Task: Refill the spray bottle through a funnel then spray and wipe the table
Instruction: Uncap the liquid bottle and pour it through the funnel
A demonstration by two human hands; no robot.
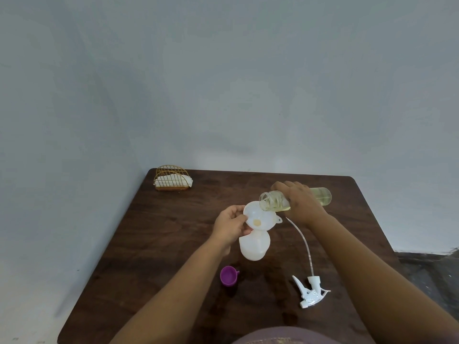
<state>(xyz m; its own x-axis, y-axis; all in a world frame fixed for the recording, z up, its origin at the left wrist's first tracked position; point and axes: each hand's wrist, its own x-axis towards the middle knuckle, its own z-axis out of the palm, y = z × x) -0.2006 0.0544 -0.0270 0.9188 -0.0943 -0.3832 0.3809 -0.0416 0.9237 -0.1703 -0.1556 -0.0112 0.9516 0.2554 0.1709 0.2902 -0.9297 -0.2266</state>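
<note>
My right hand [301, 203] has its grip wrapped round the middle of the jar [295, 199], which lies tipped almost flat, its open mouth over the rim of the funnel [259, 217]. The pale yellow liquid [320, 196] sits along the lower side of the jar, and a small pool of it shows at the funnel's throat. My left hand [231, 225] pinches the funnel's near rim between thumb and fingers, steadying it on the neck of the bottle [254, 247], which stands on the worktop [173, 244] just below.

The bottle is white, thin plastic and looks nearly empty, so I judge it light and easy to knock over; the funnel makes it top-heavy. Holding the funnel rim steadies both, though a hand lower on the bottle's shoulder would be firmer. The jar looks like clear, smooth plastic or glass, I cannot tell which; with liquid in it the weight shifts toward the mouth as I tilt, so a full wrap at mid-body suits it. Wet, it would turn slippery.

The sprayer [310, 292] lies on its side near my right forearm, its thin dip tube [304, 242] curving up toward the funnel; the tube is soft, so I would lift the sprayer by its collar. A purple cap [229, 276] stands near the bottle, and the napkin holder [172, 178] sits at the far left corner.
</note>
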